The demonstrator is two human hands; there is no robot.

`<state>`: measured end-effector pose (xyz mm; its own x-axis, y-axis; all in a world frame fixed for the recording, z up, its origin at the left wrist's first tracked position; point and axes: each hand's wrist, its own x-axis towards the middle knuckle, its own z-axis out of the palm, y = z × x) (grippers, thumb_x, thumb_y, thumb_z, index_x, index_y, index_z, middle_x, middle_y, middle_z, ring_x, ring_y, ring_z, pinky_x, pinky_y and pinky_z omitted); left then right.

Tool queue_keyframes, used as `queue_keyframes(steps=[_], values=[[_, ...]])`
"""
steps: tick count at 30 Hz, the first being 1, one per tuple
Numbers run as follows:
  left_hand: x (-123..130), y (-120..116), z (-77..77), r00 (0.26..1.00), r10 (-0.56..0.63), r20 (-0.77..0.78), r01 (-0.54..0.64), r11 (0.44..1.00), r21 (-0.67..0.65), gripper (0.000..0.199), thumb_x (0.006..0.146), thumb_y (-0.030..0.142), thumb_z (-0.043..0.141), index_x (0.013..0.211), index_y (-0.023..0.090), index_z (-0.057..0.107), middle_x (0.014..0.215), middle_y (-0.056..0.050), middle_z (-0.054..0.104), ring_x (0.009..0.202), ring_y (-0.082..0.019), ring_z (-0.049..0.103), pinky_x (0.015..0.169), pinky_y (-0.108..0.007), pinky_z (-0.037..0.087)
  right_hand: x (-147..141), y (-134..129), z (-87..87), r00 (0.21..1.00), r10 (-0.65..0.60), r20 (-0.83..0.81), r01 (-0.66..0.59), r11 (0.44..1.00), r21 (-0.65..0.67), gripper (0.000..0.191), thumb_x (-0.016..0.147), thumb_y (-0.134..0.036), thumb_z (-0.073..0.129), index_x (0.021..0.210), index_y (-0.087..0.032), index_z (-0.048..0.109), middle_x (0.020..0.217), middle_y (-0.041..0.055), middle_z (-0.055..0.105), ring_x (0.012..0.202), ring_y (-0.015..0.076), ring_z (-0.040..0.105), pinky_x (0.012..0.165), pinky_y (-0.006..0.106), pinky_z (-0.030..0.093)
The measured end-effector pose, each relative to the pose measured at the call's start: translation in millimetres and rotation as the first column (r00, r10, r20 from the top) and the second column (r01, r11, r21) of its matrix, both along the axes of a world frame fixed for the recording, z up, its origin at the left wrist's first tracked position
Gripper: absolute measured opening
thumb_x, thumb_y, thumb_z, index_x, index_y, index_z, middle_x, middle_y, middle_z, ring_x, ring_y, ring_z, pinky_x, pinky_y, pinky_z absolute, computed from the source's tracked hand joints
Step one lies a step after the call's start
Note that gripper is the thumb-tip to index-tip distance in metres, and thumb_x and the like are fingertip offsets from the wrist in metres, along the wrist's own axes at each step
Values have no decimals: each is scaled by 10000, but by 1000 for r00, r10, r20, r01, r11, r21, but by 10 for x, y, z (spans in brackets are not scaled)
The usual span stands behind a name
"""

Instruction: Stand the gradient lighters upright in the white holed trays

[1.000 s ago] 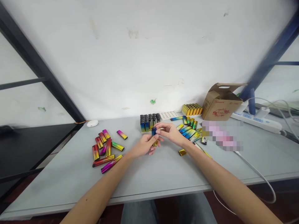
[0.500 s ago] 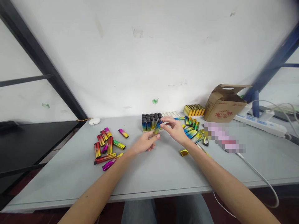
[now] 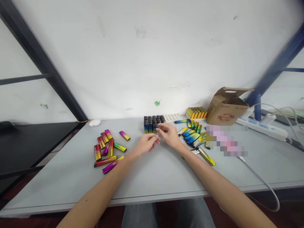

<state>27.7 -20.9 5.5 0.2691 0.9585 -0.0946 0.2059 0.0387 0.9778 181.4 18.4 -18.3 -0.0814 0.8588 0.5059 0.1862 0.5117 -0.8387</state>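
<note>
**Grips Dark-Topped Lighter Beside Upright Rows**

At far left, shows a black surface (image 3: 35, 139) next to the gray table (image 3: 147, 180), then a white case (image 3: 95, 123) near the wall (image 3: 123, 63). Below, includes red, purple and green lighters (image 3: 110, 148) with yellow ends, lying loosely, some overlapping. At center, shows the left hand (image 3: 147, 143) with curled fingers; cannot tell whether open or closed. Just behind, includes upright dark-topped rows (image 3: 154, 119). With the right hand (image 3: 169, 135), pinches a dark-topped lighter (image 3: 156, 126) between thumb and fingers at the front of the rows, body mostly hidden. Farther right, shows a white holed tray (image 3: 173, 118), scattered blue, green and yellow lighters (image 3: 193, 137), upright yellow cylinders (image 3: 196, 113), an open cardboard box (image 3: 225, 112), a pixelated pink item (image 3: 224, 139) and a white power strip (image 3: 263, 127).
</note>
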Motion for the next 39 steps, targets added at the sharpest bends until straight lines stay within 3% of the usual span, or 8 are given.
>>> queue_keyframes(steps=[4, 7, 10, 15, 24, 28, 33, 39], values=[[-12, 11, -7, 982, 170, 86, -183, 968, 173, 222, 858, 306, 469, 815, 152, 622, 711, -29, 590, 507, -92, 477, 455, -221, 371, -8, 17, -11, 1000, -8, -17, 9, 999, 47, 160, 806, -344, 663, 914, -236, 709, 868, 53, 673, 745, 192, 625, 698, 330, 501], [-67, 4, -9, 929, 369, -7, -308, 786, 536, 190, 878, 293, 471, 877, 178, 622, 803, -37, 628, 676, -137, 555, 618, -265, 455, -8, 21, -2, 1000, -21, 7, 20, 998, 67, 164, 821, -337, 638, 917, -218, 698, 858, 55, 665, 739, 193, 640, 694, 327, 512], [-115, -7, -23, 874, 473, -113, -190, 545, 816, 154, 870, 208, 486, 944, 195, 621, 910, -42, 643, 839, -169, 575, 779, -310, 472, -9, 21, 8, 999, -34, 27, 32, 997, 76, 176, 828, -319, 616, 927, -188, 679, 913, 68, 662, 732, 190, 660, 684, 321, 526], [-108, -10, -70, 815, 541, -208, -33, 402, 915, 236, 861, 161, 498, 1064, 186, 617, 1046, -83, 619, 1028, -217, 544, 923, -374, 456, -1, 36, -4, 997, -17, 81, 13, 999, 52, 177, 831, -305, 599, 942, -189, 674, 871, 57, 672, 739, 189, 659, 673, 308, 528], [-194, 71, -90, 682, 584, -440, 251, 378, 891, 380, 881, 200, 473, 1238, 204, 603, 1418, -108, 486, 1368, -284, 355, 1048, -458, 365, 3, -10, 27, 978, -83, 193, 64, 992, 105, 213, 845, -291, 578, 1007, -199, 682, 900, 39, 684, 722, 156, 634, 665, 279, 503], [-202, 66, -67, 605, 632, -484, 277, 403, 872, 412, 880, 236, 485, 1281, 211, 579, 1455, -126, 441, 1420, -321, 262, 1091, -535, 276, 77, -37, 150, 968, -155, 199, 122, 978, 170, 297, 852, -317, 576, 1121, -210, 643, 962, 48, 690, 701, 153, 630, 611, 268, 492], [-196, 100, -73, 560, 648, -517, 276, 442, 853, 470, 870, 275, 507, 1337, 235, 535, 1496, -143, 371, 1448, -364, 160, 1119, -601, 151, 303, 24, 298, 947, -289, 138, 254, 941, 223, 269, 897, -377, 507, 1016, -190, 659, 905, 50, 699, 647, 154, 638, 571, 268, 478], [-195, 129, -110, 579, 624, -524, 285, 447, 848, 583, 868, 292, 507, 1431, 187, 398, 1516, -194, 297, 1438, -363, 185, 1111, -580, 201, 640, 201, 226, 768, -488, 415, 417, 872, 256, 292, 889, -282, 452, 1075, -168, 647, 1036, 88, 698, 901, 232, 648, 809, 355, 500]])
